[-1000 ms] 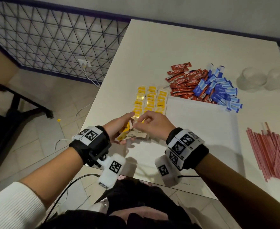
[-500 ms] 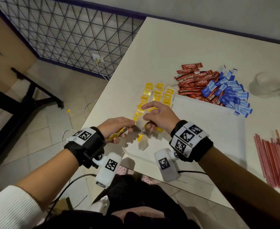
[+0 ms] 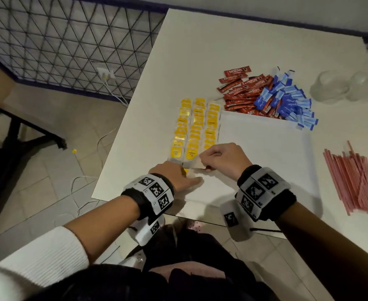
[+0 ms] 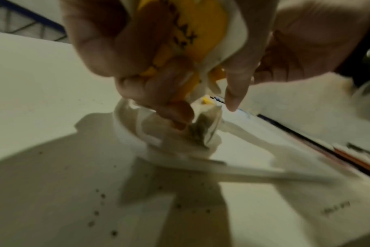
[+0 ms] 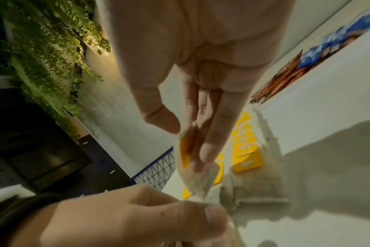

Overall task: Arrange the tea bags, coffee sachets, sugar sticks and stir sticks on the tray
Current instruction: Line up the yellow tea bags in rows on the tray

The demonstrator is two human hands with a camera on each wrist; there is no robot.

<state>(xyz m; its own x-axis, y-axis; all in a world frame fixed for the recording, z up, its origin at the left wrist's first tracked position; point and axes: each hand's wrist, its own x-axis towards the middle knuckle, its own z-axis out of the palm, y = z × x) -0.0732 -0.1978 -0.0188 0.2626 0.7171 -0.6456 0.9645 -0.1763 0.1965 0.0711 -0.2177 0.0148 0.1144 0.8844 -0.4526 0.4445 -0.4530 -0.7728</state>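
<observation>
Yellow-tagged tea bags point(image 3: 195, 127) lie in three columns along the left edge of the flat white tray point(image 3: 265, 161). My right hand point(image 3: 202, 165) pinches one tea bag point(image 5: 188, 150) between thumb and fingers at the near end of the columns. Just left of it, my left hand point(image 3: 190, 174) grips a small bunch of tea bags point(image 4: 190, 41), with more hanging below its fingers. Red coffee sachets point(image 3: 241, 90) and blue sugar sticks point(image 3: 287, 103) are piled beyond the tray. Pink stir sticks point(image 3: 352, 177) lie to its right.
Two clear glass cups point(image 3: 330, 88) stand at the back right of the white table point(image 3: 222, 40). The table's left edge runs close to the tea bag columns. Beyond it are a tiled floor with cables and a wire-mesh fence point(image 3: 70, 40).
Both hands have moved forward and down from near the table's front edge to the near end of the tea bag columns. The right hand now holds one bag low there.
</observation>
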